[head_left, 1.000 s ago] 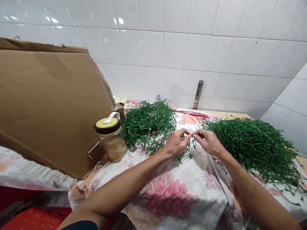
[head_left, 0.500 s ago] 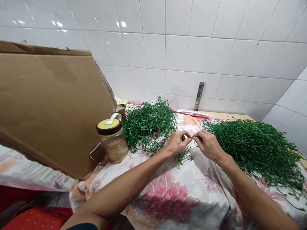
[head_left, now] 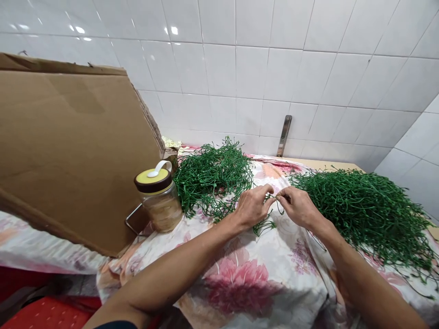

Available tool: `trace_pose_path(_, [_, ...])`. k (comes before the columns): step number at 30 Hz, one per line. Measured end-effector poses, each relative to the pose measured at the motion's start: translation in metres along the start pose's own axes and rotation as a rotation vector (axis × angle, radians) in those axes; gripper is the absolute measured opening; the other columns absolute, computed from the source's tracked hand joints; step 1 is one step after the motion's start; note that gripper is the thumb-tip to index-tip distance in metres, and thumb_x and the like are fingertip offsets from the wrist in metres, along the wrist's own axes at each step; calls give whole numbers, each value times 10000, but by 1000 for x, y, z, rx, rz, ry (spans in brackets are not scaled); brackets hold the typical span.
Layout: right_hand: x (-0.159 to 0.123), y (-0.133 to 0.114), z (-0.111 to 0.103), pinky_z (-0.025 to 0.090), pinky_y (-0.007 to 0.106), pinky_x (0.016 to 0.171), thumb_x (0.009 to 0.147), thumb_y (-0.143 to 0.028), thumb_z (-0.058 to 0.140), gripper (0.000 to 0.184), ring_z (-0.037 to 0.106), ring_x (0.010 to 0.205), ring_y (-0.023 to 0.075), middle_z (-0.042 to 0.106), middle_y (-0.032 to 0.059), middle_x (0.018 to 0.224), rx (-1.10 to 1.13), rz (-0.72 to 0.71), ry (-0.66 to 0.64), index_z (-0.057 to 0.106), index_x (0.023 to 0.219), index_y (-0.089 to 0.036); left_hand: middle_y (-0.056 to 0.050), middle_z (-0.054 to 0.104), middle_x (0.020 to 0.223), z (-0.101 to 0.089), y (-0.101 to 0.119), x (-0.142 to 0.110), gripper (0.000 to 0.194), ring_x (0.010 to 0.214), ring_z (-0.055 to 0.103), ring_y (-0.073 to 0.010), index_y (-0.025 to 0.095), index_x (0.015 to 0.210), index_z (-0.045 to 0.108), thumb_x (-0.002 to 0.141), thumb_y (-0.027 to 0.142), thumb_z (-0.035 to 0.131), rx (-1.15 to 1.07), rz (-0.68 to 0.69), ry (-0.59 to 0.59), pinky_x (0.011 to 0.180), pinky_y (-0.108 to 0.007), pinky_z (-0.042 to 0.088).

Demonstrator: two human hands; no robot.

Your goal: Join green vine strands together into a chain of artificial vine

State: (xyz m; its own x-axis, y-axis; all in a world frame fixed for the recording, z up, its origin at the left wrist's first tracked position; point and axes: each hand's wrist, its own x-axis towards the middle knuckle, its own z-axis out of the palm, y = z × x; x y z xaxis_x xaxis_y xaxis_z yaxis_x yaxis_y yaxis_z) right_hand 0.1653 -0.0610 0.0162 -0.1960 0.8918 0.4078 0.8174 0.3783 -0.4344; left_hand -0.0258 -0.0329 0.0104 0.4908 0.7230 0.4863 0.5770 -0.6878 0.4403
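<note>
My left hand and my right hand meet fingertip to fingertip over a floral cloth. Both pinch a thin green plastic stem between them. A small green sprig hangs just under my left hand. A heap of green stems lies behind my left hand. A larger heap of the same green stems spreads to the right of my right hand.
A glass jar with a yellow lid stands left of the left heap. A big sheet of cardboard leans at the left. White tiled walls close the back and right. Something red shows at the lower left.
The hands stay together at the same spot, with only small finger movements on the stem. The view shifted slightly.
</note>
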Motion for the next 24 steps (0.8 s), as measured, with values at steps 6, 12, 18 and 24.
trace_pose_path(6, [2,-1,-1,357,281,586,916,-353,550,242,515,579,150,616,-1,630,103,110,-38,658,772,-192,-78,674,943,2,0,-4,250,768,593,-186,236,1086,662,994,335,452,123,84,-39,634,-264,366])
trace_pose_path(12, [1,2,2,389,279,607,910,-337,552,227,552,607,158,654,9,672,128,104,-28,694,814,-188,-75,690,889,1,-3,-1,226,750,588,-181,223,1002,719,951,326,525,0,31,-44,674,-278,392])
trace_pose_path(18, [0,0,3,429,293,700,876,-236,575,168,614,715,177,716,52,824,79,15,2,730,916,-187,-12,681,714,4,-7,7,215,633,543,-136,162,883,762,853,318,616,-311,-216,-58,611,-250,365])
trace_pose_path(24, [1,1,-2,443,293,686,893,-338,608,194,632,716,182,734,40,815,213,85,-21,738,905,-194,4,625,685,7,-6,8,251,600,473,-107,124,837,728,819,355,632,-537,-287,-65,583,-237,342])
